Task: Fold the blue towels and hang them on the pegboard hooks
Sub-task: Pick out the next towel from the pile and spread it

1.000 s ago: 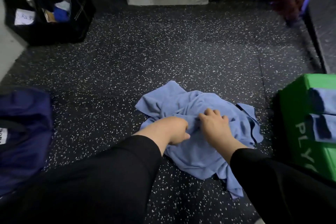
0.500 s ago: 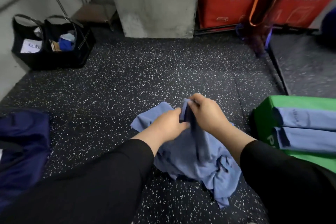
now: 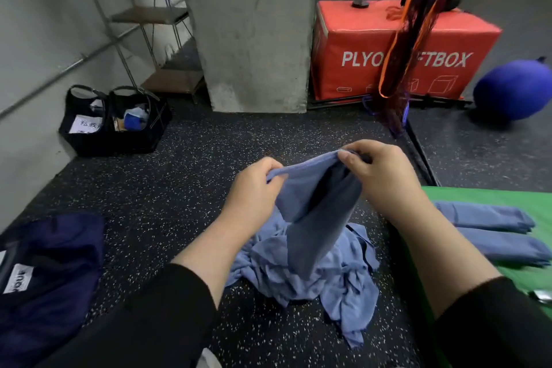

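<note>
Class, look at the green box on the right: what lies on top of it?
Two folded blue towels lie side by side on the green box. The right forearm covers their near ends.

speckled black floor (image 3: 209,158) carries crumpled blue towel (image 3: 298,272), black basket (image 3: 113,125), green box (image 3: 484,197).

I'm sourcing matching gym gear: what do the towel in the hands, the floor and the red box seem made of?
Towel: thin soft matte cloth, limp and creased. Floor: probably rubber, black with white flecks. Red box: likely vinyl-covered foam, faint sheen.
</note>
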A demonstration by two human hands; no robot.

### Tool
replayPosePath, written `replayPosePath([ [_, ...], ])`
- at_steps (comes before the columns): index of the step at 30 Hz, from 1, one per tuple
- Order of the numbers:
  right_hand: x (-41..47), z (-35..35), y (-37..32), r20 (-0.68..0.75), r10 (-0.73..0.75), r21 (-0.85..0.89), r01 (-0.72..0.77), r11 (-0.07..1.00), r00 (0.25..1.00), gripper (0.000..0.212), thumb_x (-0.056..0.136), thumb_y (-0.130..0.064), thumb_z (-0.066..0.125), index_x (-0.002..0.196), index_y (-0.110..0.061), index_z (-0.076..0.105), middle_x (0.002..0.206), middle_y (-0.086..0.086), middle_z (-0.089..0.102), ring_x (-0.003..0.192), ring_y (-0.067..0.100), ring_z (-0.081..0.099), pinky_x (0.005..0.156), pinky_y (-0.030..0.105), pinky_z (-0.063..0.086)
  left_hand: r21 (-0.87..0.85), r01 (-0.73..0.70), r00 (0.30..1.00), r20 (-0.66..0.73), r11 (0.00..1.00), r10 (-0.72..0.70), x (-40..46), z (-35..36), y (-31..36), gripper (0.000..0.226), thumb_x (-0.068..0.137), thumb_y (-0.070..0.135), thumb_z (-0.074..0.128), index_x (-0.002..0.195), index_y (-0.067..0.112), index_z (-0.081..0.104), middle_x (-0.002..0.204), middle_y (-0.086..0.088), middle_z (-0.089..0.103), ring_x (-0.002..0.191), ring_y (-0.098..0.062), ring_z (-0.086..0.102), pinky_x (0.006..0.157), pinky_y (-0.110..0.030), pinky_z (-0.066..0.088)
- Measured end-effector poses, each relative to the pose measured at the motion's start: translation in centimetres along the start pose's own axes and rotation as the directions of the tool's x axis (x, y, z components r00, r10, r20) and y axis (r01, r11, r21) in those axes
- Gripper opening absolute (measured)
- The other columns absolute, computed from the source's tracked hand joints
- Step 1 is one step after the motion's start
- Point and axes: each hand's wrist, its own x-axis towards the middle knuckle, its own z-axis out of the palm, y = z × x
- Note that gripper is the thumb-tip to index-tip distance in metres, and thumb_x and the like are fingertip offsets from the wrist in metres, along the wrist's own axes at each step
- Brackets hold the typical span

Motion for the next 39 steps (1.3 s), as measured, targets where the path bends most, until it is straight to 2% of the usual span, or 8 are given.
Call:
replayPosePath([
  [5, -1.1, 0.1, 1.5, 0.052, 0.020, -0.111, -0.014, 0.994, 0.998, 0.009, 0.093, -0.038, 0.069, 0.085, -0.034, 0.069, 0.082, -0.006, 0.072, 0.083, 0.017, 0.067, 0.079, 0.036, 0.053, -0.284, 0.073, 0.995, -0.051, 0.956, -0.091, -0.2, -2.2, -0.7, 0.017, 0.093, 0.014, 0.066, 0.082, 0.002, 0.065, 0.069, -0.006, 0.055, 0.063, -0.015, 0.042, 0.050, -0.023, 0.033],
  [12, -0.1, 1.8, 1.7, 0.108, 0.048, -0.091, -0.039, 0.995, 0.993, 0.018, 0.094, -0.036, 0.068, 0.082, -0.024, 0.066, 0.065, -0.004, 0.065, 0.058, 0.011, 0.049, 0.056, 0.028, 0.039, -0.600, 0.149, 0.987, 0.133, 0.786, -0.085, 0.0, -3.2, -0.6, 0.070, 0.083, 0.060, 0.071, 0.088, -0.009, 0.060, 0.080, -0.012, 0.058, 0.076, -0.023, 0.048, 0.068, -0.039, 0.037],
  [14, 0.2, 2.1, 1.5, 0.130, 0.039, -0.091, -0.028, 0.996, 0.991, 0.022, 0.097, -0.035, 0.065, 0.083, -0.018, 0.068, 0.066, 0.002, 0.063, 0.060, 0.013, 0.047, 0.054, 0.022, 0.036, -0.581, 0.145, 0.989, 0.101, 0.801, -0.106, 0.3, -2.9, -0.4, 0.086, 0.078, 0.069, 0.068, 0.093, -0.014, 0.052, 0.083, -0.008, 0.052, 0.077, -0.023, 0.042, 0.069, -0.041, 0.032],
  [19, 0.5, 2.9, 1.0, 0.160, 0.053, 0.016, -0.056, 0.998, 0.986, 0.026, 0.097, -0.034, 0.064, 0.083, -0.013, 0.068, 0.060, -0.004, 0.048, 0.054, 0.009, 0.037, 0.048, 0.021, 0.028, -0.455, 0.114, 0.993, 0.053, 0.883, -0.101, 0.5, -1.5, 0.2, 0.063, 0.100, 0.051, 0.054, 0.077, -0.007, 0.043, 0.068, -0.005, 0.036, 0.066, -0.019, 0.030, 0.060, -0.033, 0.025],
  [26, 0.5, 3.8, 0.4, 0.146, 0.062, 0.064, -0.072, 0.995, 0.987, 0.031, 0.097, -0.034, 0.064, 0.072, -0.016, 0.067, 0.049, -0.014, 0.045, 0.049, 0.003, 0.036, 0.048, 0.019, 0.030, -0.311, 0.060, 0.971, 0.239, 0.949, 0.017, 0.6, 0.9, 1.3, 0.027, 0.097, 0.047, 0.062, 0.100, 0.025, 0.077, 0.093, 0.005, 0.077, 0.089, -0.016, 0.070, 0.082, -0.034, 0.052],
  [29, 0.3, 3.9, 0.4, 0.201, 0.062, 0.136, -0.091, 0.987, 0.978, 0.029, 0.098, -0.032, 0.063, 0.076, -0.014, 0.070, 0.050, -0.015, 0.048, 0.048, 0.001, 0.036, 0.048, 0.017, 0.028, -0.225, 0.017, 0.961, 0.274, 0.974, 0.047, 0.6, 1.6, 1.4, 0.043, 0.092, 0.054, 0.061, 0.089, 0.012, 0.070, 0.070, 0.002, 0.059, 0.063, -0.015, 0.050, 0.064, -0.042, 0.044],
  [35, 0.4, 3.5, 0.8, 0.310, 0.052, 0.218, -0.124, 0.968, 0.949, 0.021, 0.094, -0.032, 0.070, 0.082, -0.014, 0.070, 0.065, -0.010, 0.064, 0.060, 0.004, 0.048, 0.059, 0.027, 0.039, -0.137, -0.015, 0.998, 0.062, 0.990, 0.024, 1.7, 0.6, 1.2, 0.038, 0.102, 0.034, 0.057, 0.070, 0.012, 0.054, 0.059, 0.005, 0.044, 0.057, -0.012, 0.037, 0.055, -0.028, 0.031],
  [39, -0.2, 4.0, 1.5, 0.357, 0.081, 0.111, -0.129, 0.985, 0.930, 0.024, 0.091, -0.034, 0.074, 0.084, -0.012, 0.066, 0.067, -0.001, 0.065, 0.060, 0.006, 0.047, 0.059, 0.030, 0.038, -0.156, 0.073, 0.969, -0.225, 0.985, -0.107, 3.4, -1.9, 0.0, 0.046, 0.102, 0.033, 0.055, 0.067, 0.005, 0.045, 0.062, -0.008, 0.038, 0.061, -0.018, 0.033, 0.059, -0.039, 0.030],
])
